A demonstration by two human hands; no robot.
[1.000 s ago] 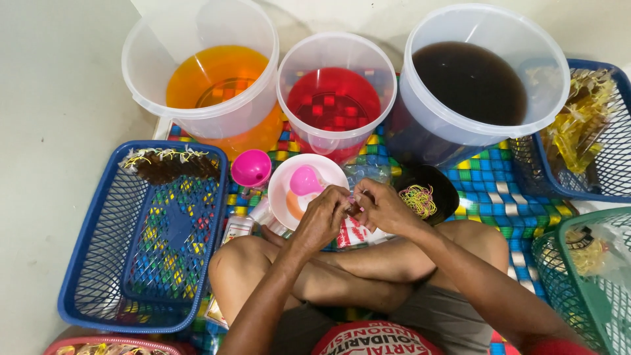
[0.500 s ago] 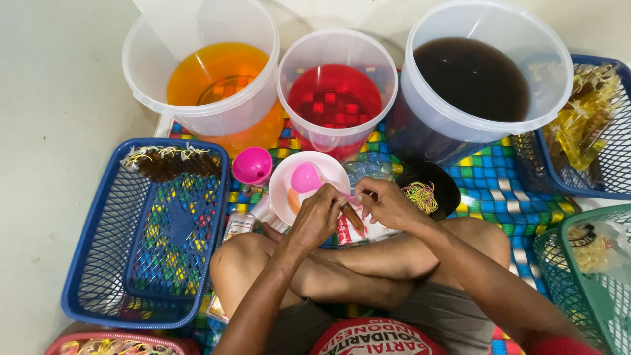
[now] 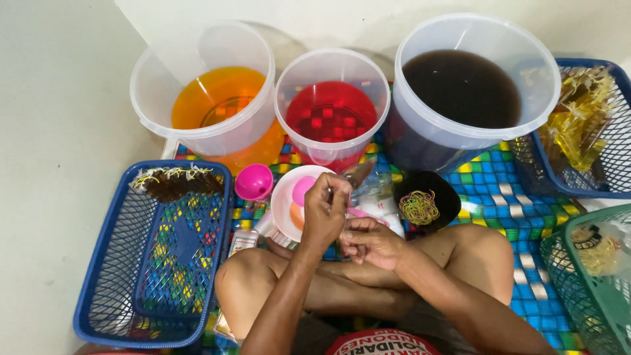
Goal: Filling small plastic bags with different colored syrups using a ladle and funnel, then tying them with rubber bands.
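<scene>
Three buckets stood along the mat's (image 3: 486, 187) far edge: the dark one (image 3: 470, 98) at the right, the orange one (image 3: 210, 98) at the left, the red one (image 3: 332, 108) between them. A blue basket (image 3: 118, 263) lay at the left edge. Half a second before, both hands met over the white bowl (image 3: 289, 197); now the left hand (image 3: 324, 212) had lifted, fingers pinched on a small clear bag (image 3: 360, 174), while the right hand (image 3: 371, 242) had dropped lower, loosely curled, its grip unclear.
</scene>
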